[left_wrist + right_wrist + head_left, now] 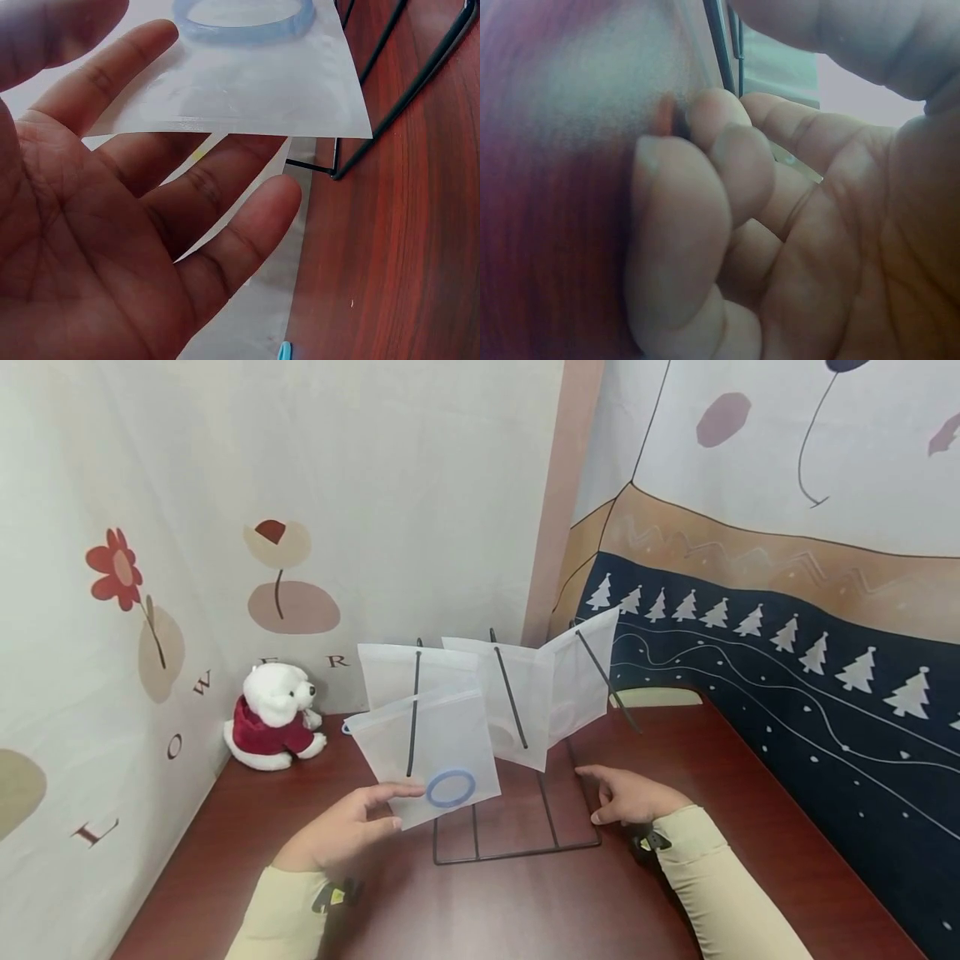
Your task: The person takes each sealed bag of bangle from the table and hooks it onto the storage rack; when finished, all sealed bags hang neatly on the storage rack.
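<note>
A translucent zip bag with a blue ring showing through its lower part hangs at the front left of a black wire rack. My left hand is at its lower corner. The index finger lies on the bag's front, beside the ring, while other fingers pass behind its bottom edge in the left wrist view. More zip bags, a middle one and a right one, hang on the rack's slanted rods. My right hand rests low at the rack's right side, index fingertip right at the frame, other fingers bent against the table.
A white plush bear in a red garment sits at the back left of the reddish-brown table. Printed cloth hangs behind and at both sides. A pale flat object lies at the back right.
</note>
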`<state>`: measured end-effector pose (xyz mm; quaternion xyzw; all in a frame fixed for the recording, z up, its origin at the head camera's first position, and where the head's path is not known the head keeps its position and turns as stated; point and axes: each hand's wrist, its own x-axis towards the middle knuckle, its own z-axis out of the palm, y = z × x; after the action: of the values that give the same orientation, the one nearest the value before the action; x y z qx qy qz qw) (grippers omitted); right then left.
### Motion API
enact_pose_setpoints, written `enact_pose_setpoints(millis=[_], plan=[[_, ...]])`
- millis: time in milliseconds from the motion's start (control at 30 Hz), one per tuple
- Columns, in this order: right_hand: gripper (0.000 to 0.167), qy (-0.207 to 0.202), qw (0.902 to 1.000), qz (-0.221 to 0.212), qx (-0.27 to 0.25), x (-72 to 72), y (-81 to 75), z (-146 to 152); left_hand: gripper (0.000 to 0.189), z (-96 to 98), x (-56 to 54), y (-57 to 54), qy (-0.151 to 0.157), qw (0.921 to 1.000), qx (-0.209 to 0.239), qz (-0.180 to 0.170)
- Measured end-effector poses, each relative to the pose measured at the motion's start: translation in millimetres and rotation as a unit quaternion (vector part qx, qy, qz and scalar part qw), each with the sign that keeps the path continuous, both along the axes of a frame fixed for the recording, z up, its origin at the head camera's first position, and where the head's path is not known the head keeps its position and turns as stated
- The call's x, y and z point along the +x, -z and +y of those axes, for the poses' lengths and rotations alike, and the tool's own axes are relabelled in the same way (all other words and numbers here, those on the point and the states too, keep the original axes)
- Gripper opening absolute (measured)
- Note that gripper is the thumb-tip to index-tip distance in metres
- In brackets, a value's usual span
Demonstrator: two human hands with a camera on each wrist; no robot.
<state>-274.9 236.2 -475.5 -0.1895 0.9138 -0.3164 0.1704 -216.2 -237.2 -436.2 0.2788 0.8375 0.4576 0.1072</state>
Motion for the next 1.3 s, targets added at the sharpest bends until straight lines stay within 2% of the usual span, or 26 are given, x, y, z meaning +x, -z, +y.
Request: enact_pose_setpoints(millis=[267,633,800,1067,1300], plan=[[0.077,0.005,1.0000,-0.006,-0.006,0.8,-0.8,-1.4,0.045,0.6,1.4,0.1,-0.014,0.9995,-0.014,0.025],[0.077,0.005,1.0000,-0.006,-0.003,-0.6,-0.8,-0.7,0.050,4.0,-0.8,3.9,-0.039,0.9974,0.056,0.022],[0.077,0.003,1.0000,-0.001,0.003,-1.1,1.2,0.3,0.052,5.1,-0.1,3.6,-0.069,0.9957,0.060,0.014],[0.078,-0.006,1.0000,0.001,0.007,-2.7,2.2,0.7,0.055,6.7,0.2,1.2,-0.119,0.9897,0.041,0.067],[0.078,-0.007,1.0000,-0.001,0.003,-2.8,1.5,1.1,0.057,8.8,0.7,-1.5,-0.152,0.9842,0.063,0.066]])
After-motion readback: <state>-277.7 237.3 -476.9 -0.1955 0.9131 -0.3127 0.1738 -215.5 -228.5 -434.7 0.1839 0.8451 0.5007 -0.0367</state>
